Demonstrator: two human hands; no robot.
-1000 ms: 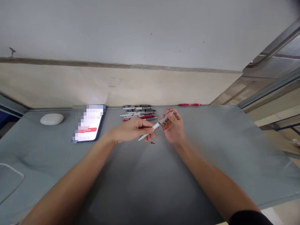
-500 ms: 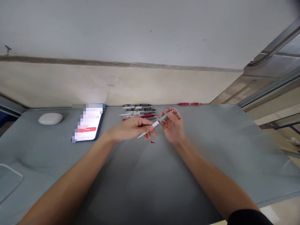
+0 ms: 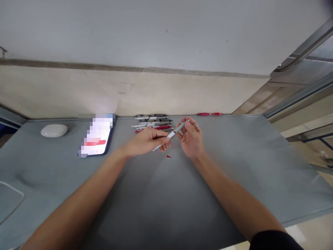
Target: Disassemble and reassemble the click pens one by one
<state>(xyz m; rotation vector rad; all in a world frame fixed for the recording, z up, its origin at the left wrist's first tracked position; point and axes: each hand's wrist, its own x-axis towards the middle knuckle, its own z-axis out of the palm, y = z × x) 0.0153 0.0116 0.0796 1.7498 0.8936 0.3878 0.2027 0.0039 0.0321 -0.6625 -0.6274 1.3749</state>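
Note:
Both hands hold one white and grey pen [image 3: 170, 135] a little above the grey table [image 3: 234, 152]. My left hand [image 3: 145, 141] pinches the white lower part, whose tip points down and to the left. My right hand [image 3: 191, 138] grips the grey upper part. A small red piece [image 3: 168, 156] lies on the table just below the hands. Behind the hands, a row of several pens [image 3: 152, 123] lies by the wall.
A phone [image 3: 96, 135] with a lit screen lies at the left, and a white oval case [image 3: 54, 130] sits further left. One red pen [image 3: 209, 114] rests against the wall at the back right. A white cable loop [image 3: 10, 194] shows at the left edge.
The hands and pen have shifted slightly up in the view as the camera tilted. The grip on the pen looks the same.

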